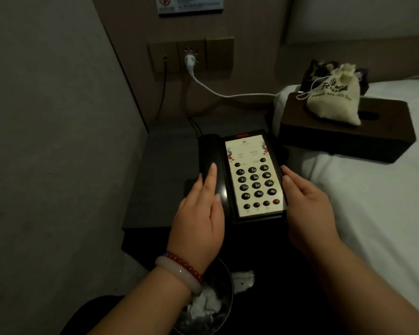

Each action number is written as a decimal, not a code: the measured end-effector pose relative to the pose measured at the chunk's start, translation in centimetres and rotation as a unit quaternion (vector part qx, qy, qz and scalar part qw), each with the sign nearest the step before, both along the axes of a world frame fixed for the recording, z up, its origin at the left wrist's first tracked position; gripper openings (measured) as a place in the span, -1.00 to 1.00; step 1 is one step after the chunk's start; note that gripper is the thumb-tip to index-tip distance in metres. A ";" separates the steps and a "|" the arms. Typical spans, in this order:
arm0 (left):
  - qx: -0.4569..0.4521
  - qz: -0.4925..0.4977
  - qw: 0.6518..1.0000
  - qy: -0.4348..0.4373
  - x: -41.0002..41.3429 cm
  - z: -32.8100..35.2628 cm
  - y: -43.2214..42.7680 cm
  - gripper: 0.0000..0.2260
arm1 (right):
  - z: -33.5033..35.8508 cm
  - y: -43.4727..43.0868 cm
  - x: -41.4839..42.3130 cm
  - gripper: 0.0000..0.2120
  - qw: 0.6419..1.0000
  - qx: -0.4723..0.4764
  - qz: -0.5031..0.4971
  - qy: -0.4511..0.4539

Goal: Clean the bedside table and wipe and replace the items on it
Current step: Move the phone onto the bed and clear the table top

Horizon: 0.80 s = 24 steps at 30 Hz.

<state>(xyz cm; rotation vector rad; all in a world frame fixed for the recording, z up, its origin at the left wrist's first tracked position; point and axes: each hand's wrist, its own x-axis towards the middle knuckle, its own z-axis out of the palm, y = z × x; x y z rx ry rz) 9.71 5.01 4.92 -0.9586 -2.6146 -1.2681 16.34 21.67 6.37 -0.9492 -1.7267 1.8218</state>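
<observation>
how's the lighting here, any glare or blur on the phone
Head view: dim overall, the bedside table almost lost in shadow; one bright glare spot on the handset of the telephone, beside the left hand; keypad digits soft but mostly legible; the wall sign blurred past reading.

Telephone (248,180) seemingly on bedside table (160,170)
</observation>
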 end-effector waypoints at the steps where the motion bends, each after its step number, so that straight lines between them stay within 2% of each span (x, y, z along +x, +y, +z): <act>1: 0.014 -0.004 1.000 -0.005 0.0 0.5 0.3 -0.53 | 0.4 0.5 0.4 -0.75 1.000 -0.003 -0.003 -0.003; 7: -0.019 0.012 0.992 -0.124 -0.7 2.7 2.9 -0.30 | 3.0 3.7 2.3 -0.81 0.999 -0.037 -0.014 -0.001; 9: -0.034 -0.002 0.984 -0.176 -0.9 3.3 4.1 -0.26 | 3.5 5.2 2.8 -0.80 0.999 -0.048 -0.018 -0.008; 11: -0.069 -0.029 0.979 -0.192 -0.9 3.9 5.4 -0.25 | 4.0 6.7 3.3 -0.81 0.998 -0.051 -0.012 -0.017; 17: -0.250 -0.074 0.963 -0.067 -0.1 5.3 8.4 -0.31 | 5.4 10.6 4.9 -0.83 0.998 -0.039 0.002 -0.043; 21: -0.233 -0.161 0.959 -0.025 0.3 4.5 9.7 -0.35 | 5.8 12.5 5.2 -0.85 0.997 -0.044 -0.006 -0.057; 24: -0.217 -0.218 0.951 0.018 -0.3 3.8 9.6 -0.24 | 6.3 13.7 5.2 -0.85 0.997 -0.049 -0.002 -0.060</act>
